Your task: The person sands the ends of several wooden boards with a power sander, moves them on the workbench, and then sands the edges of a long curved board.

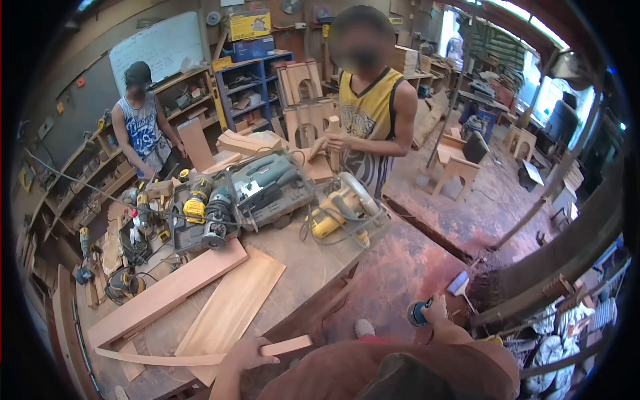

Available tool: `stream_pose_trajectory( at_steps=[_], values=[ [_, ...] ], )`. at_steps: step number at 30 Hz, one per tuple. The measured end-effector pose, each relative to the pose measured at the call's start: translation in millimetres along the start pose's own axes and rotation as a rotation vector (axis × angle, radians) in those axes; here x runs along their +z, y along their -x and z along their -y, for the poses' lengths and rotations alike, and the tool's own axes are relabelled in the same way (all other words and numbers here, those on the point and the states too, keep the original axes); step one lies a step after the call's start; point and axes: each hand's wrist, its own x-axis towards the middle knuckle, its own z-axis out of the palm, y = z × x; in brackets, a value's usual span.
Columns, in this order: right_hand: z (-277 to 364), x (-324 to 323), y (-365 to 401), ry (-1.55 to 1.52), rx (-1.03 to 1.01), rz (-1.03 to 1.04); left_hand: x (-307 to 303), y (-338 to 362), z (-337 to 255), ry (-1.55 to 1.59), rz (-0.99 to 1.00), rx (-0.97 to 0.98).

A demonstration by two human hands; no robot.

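My left hand [247,353] is closed around a long, slightly curved wooden strip [287,346] at the front edge of the workbench. The strip's far left end reaches over the bench, and its short right end sticks out past my fingers. My right hand [437,309] grips a teal and dark round sander [418,313], held out to the right over the floor, apart from the strip. Beneath and beyond the strip lie a wide flat board [233,300] and a thick plank [170,290] on the workbench [313,263].
A yellow circular saw [337,213], a teal jigsaw [267,179] and several drills crowd the bench's far side. Across it, a person in a yellow jersey [370,100] holds a wooden piece; another person [143,127] stands left. A brush [460,283] is at right.
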Motion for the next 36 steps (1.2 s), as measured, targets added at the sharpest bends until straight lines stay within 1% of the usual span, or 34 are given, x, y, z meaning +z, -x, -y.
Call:
stream_pose_trajectory(
  at_steps=[1, 2, 3, 4, 5, 6, 7, 8, 9, 11, 12, 14, 15, 16, 17, 19, 20, 22, 24, 25, 29, 31, 34, 36],
  values=[
    [-8.3, 9.8, -13.1, -0.037, 0.017, 0.034, 6.7, -10.9, 8.2, 0.109, -0.001, 0.021],
    [-13.3, 18.8, -21.4, -0.036, 0.001, 0.044, 12.7, -17.1, 12.7, 0.116, -0.007, 0.005],
    [-11.8, 22.7, -44.0, 0.014, 0.001, 0.078, 15.2, -31.1, 9.7, 0.276, -0.091, 0.088],
    [-13.9, 25.1, -63.8, 0.066, 0.004, 0.122, 11.7, -37.5, -9.7, 0.432, -0.169, 0.164],
    [-20.6, 28.3, -74.6, 0.067, -0.013, 0.142, 9.5, -41.6, -31.5, 0.476, -0.241, 0.046],
    [-19.9, 30.3, -93.9, 0.029, 0.018, 0.192, 3.7, -48.8, -53.2, 0.476, -0.262, 0.029],
    [-16.9, 32.3, -114.8, -0.010, 0.051, 0.241, -1.3, -56.7, -71.8, 0.449, -0.327, 0.009],
    [-16.5, 35.1, -130.2, -0.014, 0.036, 0.254, -3.4, -62.3, -87.4, 0.422, -0.382, -0.014],
    [-17.3, 36.6, -144.2, -0.013, 0.008, 0.266, -5.6, -68.9, -102.5, 0.419, -0.390, -0.028],
    [-20.7, 37.5, -167.4, -0.013, -0.024, 0.291, -8.1, -77.1, -127.6, 0.274, -0.366, -0.117],
    [-19.0, 38.4, -183.1, -0.030, -0.039, 0.271, -6.7, -84.8, -128.5, 0.271, -0.370, -0.127],
    [-20.2, 39.7, -203.5, -0.036, -0.062, 0.269, 4.6, -94.9, -117.8, 0.285, -0.373, -0.082],
    [-18.7, 40.5, -213.4, -0.039, -0.072, 0.231, 3.7, -93.4, -123.5, 0.291, -0.376, -0.094],
    [-17.4, 41.6, -220.5, -0.044, -0.083, 0.194, 0.3, -90.7, -130.2, 0.300, -0.392, -0.145],
    [-15.7, 42.0, -229.2, -0.042, -0.096, 0.196, -1.3, -90.4, -134.1, 0.309, -0.412, -0.192],
    [-16.0, 42.0, -238.2, -0.054, -0.069, 0.195, 3.1, -87.1, -129.8, 0.286, -0.446, -0.204],
    [-15.5, 42.1, -240.9, -0.049, -0.075, 0.195, 5.2, -86.3, -127.6, 0.256, -0.476, -0.204],
    [-14.9, 42.3, -245.5, -0.098, 0.002, 0.206, 9.2, -84.3, -126.1, 0.283, -0.486, -0.242],
    [-19.9, 43.8, -250.0, -0.088, -0.008, 0.226, 14.3, -80.0, -122.1, 0.254, -0.523, -0.289],
    [-22.2, 44.3, -249.4, -0.085, -0.009, 0.245, 16.1, -76.5, -122.5, 0.244, -0.552, -0.270],
    [-21.0, 35.3, -246.1, -0.085, -0.022, 0.277, 26.0, -63.3, -114.7, 0.217, -0.586, -0.318],
    [-19.1, 30.0, -243.2, -0.041, -0.026, 0.317, 28.1, -55.3, -115.2, 0.297, -0.590, -0.442],
    [-14.4, 22.7, -242.7, -0.031, -0.010, 0.379, 37.1, -48.4, -97.5, 0.269, -0.604, -0.446],
    [-11.0, 17.1, -237.2, -0.019, -0.024, 0.368, 40.2, -42.6, -95.3, 0.265, -0.642, -0.452]
  ],
)
